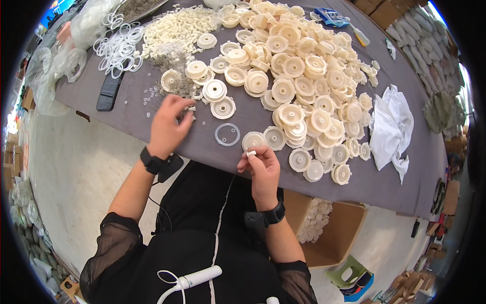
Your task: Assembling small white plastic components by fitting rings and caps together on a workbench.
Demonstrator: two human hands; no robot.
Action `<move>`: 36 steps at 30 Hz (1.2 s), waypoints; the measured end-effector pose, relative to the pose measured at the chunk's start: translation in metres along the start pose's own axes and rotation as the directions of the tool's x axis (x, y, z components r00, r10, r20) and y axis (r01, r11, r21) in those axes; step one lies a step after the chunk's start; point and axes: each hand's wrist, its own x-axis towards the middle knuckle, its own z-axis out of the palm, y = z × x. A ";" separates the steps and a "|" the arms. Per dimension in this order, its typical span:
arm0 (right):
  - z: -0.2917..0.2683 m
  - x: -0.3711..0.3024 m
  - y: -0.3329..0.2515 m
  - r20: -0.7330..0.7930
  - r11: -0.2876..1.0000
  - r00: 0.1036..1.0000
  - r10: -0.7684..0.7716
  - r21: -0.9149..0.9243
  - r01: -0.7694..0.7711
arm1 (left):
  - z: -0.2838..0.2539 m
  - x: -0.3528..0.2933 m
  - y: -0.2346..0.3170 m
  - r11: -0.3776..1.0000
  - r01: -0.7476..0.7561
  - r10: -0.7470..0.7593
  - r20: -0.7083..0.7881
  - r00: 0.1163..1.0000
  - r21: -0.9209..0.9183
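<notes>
My left hand [171,126] is over the table's front left part, beside a loose heap of fine metal springs [172,58]. Its fingers are bent and smeared by motion; small white bits show at the fingertips, but whether they are held is unclear. At the front edge, my right hand [261,171] pinches a small white plastic piece [251,153] between thumb and fingers. Just behind it lies a round cream plastic disc [253,140]. A clear ring [227,135] lies flat between my hands, with tiny washers inside it. Two cream wheels [214,91] sit beyond my left hand.
A large pile of cream plastic wheels [304,76] covers the table's middle and right. At the back left are small white pieces [177,30], clear rings [119,48] and a black phone-like slab [109,92]. A white cloth [392,126] lies right; an open cardboard box [336,233] stands below.
</notes>
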 end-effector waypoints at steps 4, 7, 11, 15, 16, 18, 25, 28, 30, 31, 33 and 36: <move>0.004 -0.001 -0.003 -0.043 1.000 0.999 -0.017 0.012 0.018 | -0.027 0.000 -0.021 0.969 0.235 -0.236 -0.001 0.972 -0.073; 0.007 0.003 -0.001 0.012 0.998 0.999 -0.031 -0.062 0.031 | -0.032 -0.010 -0.022 0.994 0.112 -0.110 0.126 0.986 -0.013; 0.018 0.001 -0.003 0.023 0.989 0.998 0.061 -0.136 -0.057 | -0.021 -0.011 -0.018 0.991 -0.030 0.017 0.100 0.995 0.134; 0.019 -0.002 -0.006 0.010 0.986 1.000 0.018 -0.164 -0.016 | -0.024 -0.011 -0.017 0.984 0.007 -0.021 0.079 0.997 0.176; 0.018 -0.003 -0.006 -0.003 0.989 1.000 0.013 -0.147 -0.013 | -0.025 -0.011 -0.018 0.982 0.021 -0.038 0.086 0.996 0.187; 0.017 -0.003 -0.004 -0.011 0.990 1.000 0.015 -0.140 -0.016 | -0.026 -0.013 -0.021 0.979 0.038 -0.057 0.090 0.994 0.201; 0.022 -0.004 0.002 0.019 0.995 0.999 0.029 -0.098 -0.027 | -0.013 -0.010 -0.034 0.945 -0.047 0.023 0.078 0.997 0.323; 0.019 -0.004 0.002 0.019 0.996 0.999 0.038 -0.078 -0.036 | -0.016 -0.009 -0.029 0.962 -0.028 -0.001 0.106 0.994 0.270; 0.016 -0.004 0.005 0.018 0.996 0.999 0.050 -0.069 -0.049 | -0.014 -0.007 -0.024 0.971 -0.020 -0.006 0.110 0.994 0.238; 0.016 -0.003 0.006 0.018 0.996 0.998 0.064 -0.061 -0.063 | -0.011 -0.007 -0.023 0.975 -0.076 0.059 0.086 0.994 0.210; 0.016 -0.003 0.008 0.031 0.996 0.997 0.067 -0.058 -0.066 | -0.008 -0.006 -0.024 0.974 -0.132 0.123 0.062 0.991 0.184; 0.018 -0.003 0.007 0.048 0.996 0.996 0.074 -0.055 -0.071 | -0.004 -0.004 -0.026 0.946 -0.170 0.142 0.119 0.983 0.277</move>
